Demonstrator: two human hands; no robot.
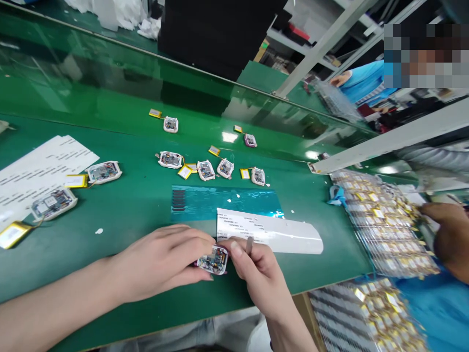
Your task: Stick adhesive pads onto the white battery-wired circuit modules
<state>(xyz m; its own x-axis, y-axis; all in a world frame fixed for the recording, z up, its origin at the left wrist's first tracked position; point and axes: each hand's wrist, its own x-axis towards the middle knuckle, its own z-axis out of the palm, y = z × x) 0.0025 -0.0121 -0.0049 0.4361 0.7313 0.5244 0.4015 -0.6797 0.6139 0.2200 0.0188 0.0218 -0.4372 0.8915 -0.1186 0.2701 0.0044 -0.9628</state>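
Note:
Near the front edge of the green table (146,298), my left hand (172,256) is closed round a small device (216,260) with its circuit board facing up. My right hand (252,264) is at the device's right side, fingers closed around a slim grey tool (249,245); its thumb and fingertip meet close to the device's edge. Just beyond my hands is a white label sheet (271,233), overlapping a clear blue film (223,199) with dark strips at its left end. The fingertips of my left hand partly cover the device.
Several open devices with yellow batteries (185,171) lie beyond the film. More devices (104,172) and label sheets (47,156) are at left. Stacked trays of parts (388,220) stand at right, beside another person's hand (447,234). A low green glass barrier (120,93) runs behind.

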